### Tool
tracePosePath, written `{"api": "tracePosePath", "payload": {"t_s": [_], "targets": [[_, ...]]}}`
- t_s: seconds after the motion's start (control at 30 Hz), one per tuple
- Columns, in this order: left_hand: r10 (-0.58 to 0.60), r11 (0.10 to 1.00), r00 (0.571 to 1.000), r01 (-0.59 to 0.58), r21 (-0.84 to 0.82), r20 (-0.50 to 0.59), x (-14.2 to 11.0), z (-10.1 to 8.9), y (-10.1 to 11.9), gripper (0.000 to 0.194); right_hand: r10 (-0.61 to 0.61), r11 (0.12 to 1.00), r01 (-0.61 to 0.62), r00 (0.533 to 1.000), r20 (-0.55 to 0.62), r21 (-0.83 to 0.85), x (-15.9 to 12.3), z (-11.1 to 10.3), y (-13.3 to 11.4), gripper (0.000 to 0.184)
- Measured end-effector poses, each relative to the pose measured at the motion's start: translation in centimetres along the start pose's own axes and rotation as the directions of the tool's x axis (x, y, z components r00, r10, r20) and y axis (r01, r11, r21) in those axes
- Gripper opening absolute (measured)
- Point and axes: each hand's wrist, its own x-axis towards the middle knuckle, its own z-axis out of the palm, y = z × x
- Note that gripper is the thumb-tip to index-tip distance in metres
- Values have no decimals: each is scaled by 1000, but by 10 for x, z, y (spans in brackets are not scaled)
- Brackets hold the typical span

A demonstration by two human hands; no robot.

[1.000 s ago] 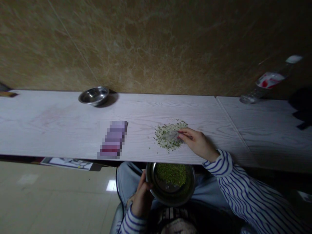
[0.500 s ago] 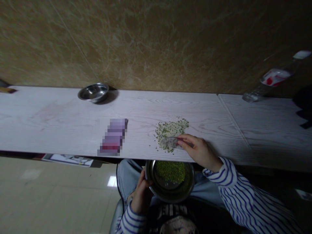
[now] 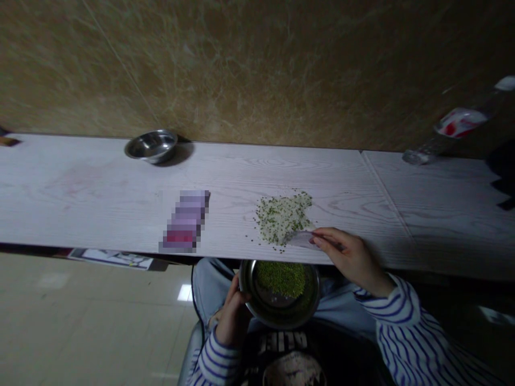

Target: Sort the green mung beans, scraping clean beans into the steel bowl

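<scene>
Fingers of the right hand [image 3: 354, 257] pinch a translucent, plastic-looking scraper [image 3: 300, 239], best skimmed low, at green-and-white grains [image 3: 282, 217] on the pale wood-grain bench [image 3: 225, 174]; the left hand [image 3: 233, 315] clasps a round steel bowl [image 3: 311, 292].

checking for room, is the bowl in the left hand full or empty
Neither: the bowl is partly filled. Small green beans cover part of its floor, leaving bare metal showing.

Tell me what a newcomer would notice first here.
Probably the patch of green and pale grains on the white counter, with the right hand pinching a translucent piece at its near edge. Just below in view, the left hand holds a metal bowl of green grains. A second metal bowl sits near the wall, toward the left.
</scene>
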Motion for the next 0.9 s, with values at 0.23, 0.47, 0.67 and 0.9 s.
{"api": "tracePosePath", "payload": {"t_s": [0.23, 0.47, 0.67, 0.9], "targets": [[-6, 1000, 1000, 6, -10, 1, -2, 4, 3, 54, 2, 1000, -2, 1000, 4, -26, -4, 1, 1, 18], [-21, 999, 1000, 21, -35, 4, -3, 5, 2, 56, -5, 998, 6, 1000, 17, -56, -9, -3, -1, 18], [5, 1000, 1000, -5, -25, 6, -3, 7, 2, 53, -4, 999, 4, 1000, 13, -35, -10, 1, -4, 18], [20, 1000, 999, -21, 15, 45, 0, 1, 2, 51, -6, 1000, 6, 1000, 29, -2, -9, 12, -10, 20]]}}
